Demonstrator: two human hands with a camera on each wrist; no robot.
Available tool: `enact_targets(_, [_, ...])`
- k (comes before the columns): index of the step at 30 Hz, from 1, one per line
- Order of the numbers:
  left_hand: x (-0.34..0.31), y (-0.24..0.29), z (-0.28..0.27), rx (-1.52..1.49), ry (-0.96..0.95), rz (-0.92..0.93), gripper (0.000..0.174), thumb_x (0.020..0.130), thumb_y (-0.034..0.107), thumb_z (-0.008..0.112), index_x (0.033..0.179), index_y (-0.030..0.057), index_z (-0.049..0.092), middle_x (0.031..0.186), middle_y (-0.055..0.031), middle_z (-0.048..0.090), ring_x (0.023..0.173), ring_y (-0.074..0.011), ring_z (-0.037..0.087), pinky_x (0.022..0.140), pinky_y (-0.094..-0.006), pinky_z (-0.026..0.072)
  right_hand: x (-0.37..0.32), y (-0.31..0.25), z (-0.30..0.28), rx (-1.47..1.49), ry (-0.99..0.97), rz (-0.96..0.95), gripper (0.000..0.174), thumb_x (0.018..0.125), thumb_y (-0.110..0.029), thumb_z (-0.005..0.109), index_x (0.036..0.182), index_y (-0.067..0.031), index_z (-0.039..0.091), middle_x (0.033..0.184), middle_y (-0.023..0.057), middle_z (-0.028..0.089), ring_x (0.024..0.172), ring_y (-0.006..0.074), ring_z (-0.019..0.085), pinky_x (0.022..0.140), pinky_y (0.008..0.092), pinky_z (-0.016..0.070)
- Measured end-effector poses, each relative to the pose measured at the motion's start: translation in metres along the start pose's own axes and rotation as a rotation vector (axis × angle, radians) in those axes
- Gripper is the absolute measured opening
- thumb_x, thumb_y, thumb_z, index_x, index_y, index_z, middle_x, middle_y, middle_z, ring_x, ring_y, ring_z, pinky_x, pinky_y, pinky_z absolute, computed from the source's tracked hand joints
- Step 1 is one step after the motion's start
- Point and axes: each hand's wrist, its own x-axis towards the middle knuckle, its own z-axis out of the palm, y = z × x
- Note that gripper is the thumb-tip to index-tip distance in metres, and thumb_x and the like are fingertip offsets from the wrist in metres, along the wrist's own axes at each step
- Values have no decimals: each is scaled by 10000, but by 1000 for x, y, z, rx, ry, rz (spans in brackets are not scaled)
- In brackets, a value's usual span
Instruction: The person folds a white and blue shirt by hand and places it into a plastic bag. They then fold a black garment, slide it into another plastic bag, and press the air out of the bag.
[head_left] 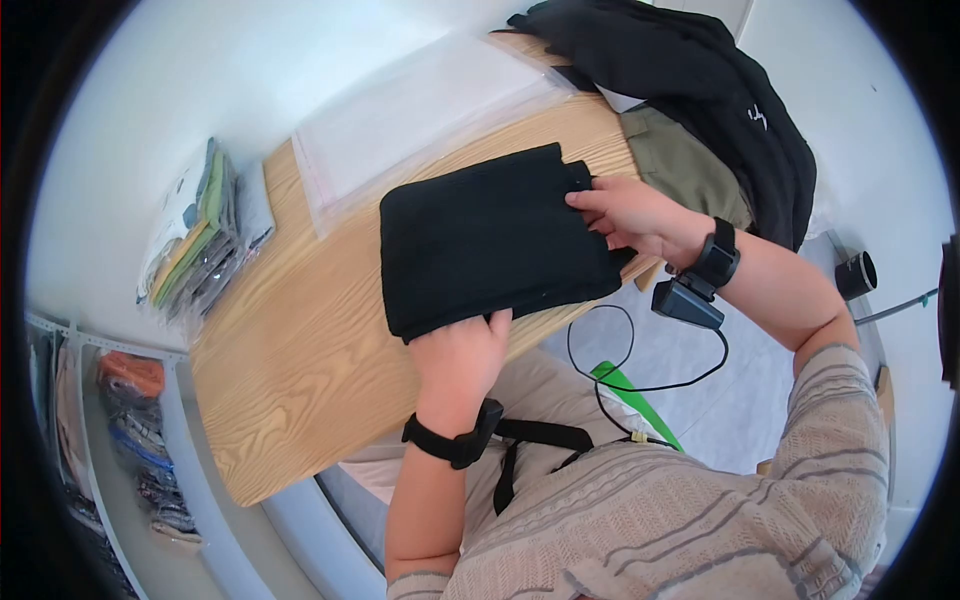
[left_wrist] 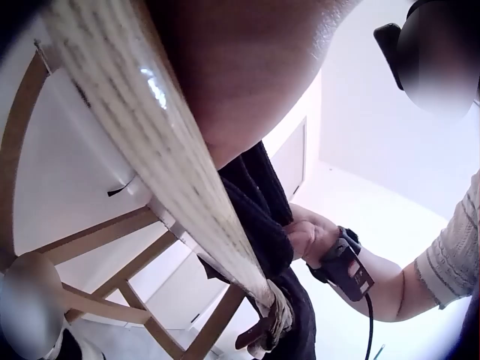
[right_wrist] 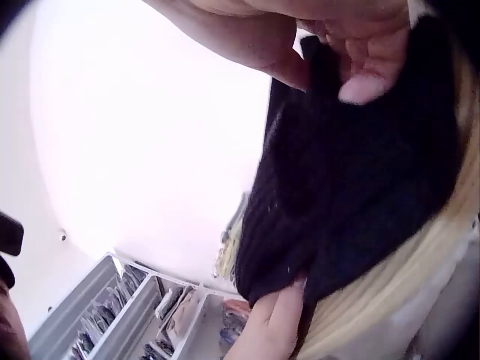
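Observation:
A folded black garment [head_left: 490, 240] lies over the near part of the wooden table, its layers uneven along the right side. The left hand [head_left: 460, 350] grips its near edge, with the thumb along the edge and the other fingers hidden beneath the cloth. At the right side, the right hand [head_left: 640, 215] holds the layered edge between thumb and fingers. The right wrist view shows this hand's fingertips [right_wrist: 364, 88] on the black cloth, with the left hand [right_wrist: 270, 322] at the lower edge. In the left wrist view the garment [left_wrist: 259, 199] hangs slightly past the table edge.
A clear plastic bag [head_left: 420, 120] lies flat on the wooden table [head_left: 270, 400] behind the garment. Bagged clothes [head_left: 205, 235] are stacked at the left. Black clothing [head_left: 690, 80] and olive cloth [head_left: 680, 165] lie at the back right. A cable [head_left: 660, 388] hangs from the right wrist.

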Motion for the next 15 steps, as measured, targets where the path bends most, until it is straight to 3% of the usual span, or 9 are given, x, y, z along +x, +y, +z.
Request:
enact_targets(1, [0,0,0,-10,6,3,332,801,302,682,988,29,714,963,-125,690,887,-301,663,798,-417,524,-1,-3,-6,41,-54,-63,367,939,-292,602,1133,12,540,962,111,609,747,148,582,625,288,491])
enact_targets(2, [0,0,1,15,14,3,338,802,304,681,998,30,712,977,-127,688,903,-300,660,815,-415,519,-9,-3,-8,-49,173,-237,378,895,-281,657,1130,-3,555,1004,107,614,812,168,596,685,303,503])
enact_targets(3, [0,-1,1,41,21,0,345,804,306,680,1009,30,710,991,-129,686,920,-300,657,831,-413,514,-11,-1,-11,-57,177,-239,378,895,-281,657,1130,-3,555,1004,107,614,812,168,596,685,303,503])
enact_targets(5, [-1,-3,3,31,11,-3,357,804,310,680,1022,28,706,1006,-134,682,933,-305,653,839,-415,512,-15,7,-16,-265,383,-858,399,848,-248,705,1157,-34,571,1082,101,617,943,189,595,810,328,497])
enact_targets(6, [-2,-4,4,27,-7,0,369,805,314,681,1035,26,701,1022,-138,679,947,-310,649,846,-416,509,-35,-1,-11,-405,235,-877,460,790,-247,762,1173,-59,589,1212,91,597,1114,236,567,965,382,431])
enact_targets(7, [-2,-4,4,27,-12,-1,369,805,314,681,1035,26,701,1022,-138,679,947,-310,649,846,-416,509,-40,2,-6,-403,233,-873,460,790,-247,762,1173,-59,589,1212,91,597,1114,236,567,965,382,431])
enact_targets(9, [-2,-4,1,-10,-20,20,383,807,314,683,1049,17,692,1036,-148,674,967,-325,640,853,-427,504,-44,8,2,-765,-62,-1146,527,761,-236,787,1218,-77,579,1305,58,566,1239,256,507,1048,407,351])
enact_targets(11, [-1,-2,-1,-26,-24,25,374,809,301,683,1049,14,691,1044,-149,672,973,-330,636,858,-429,501,-36,18,6,-802,-57,-1163,471,752,-201,786,1174,-80,614,1312,58,580,1272,266,492,1055,425,347])
enact_targets(15, [-4,-7,3,-37,-26,43,339,814,260,683,1047,14,690,1054,-144,670,977,-336,633,870,-432,492,-27,18,6,-893,24,-1205,240,830,-129,684,1066,-92,663,1171,21,662,1199,227,550,1030,422,371])
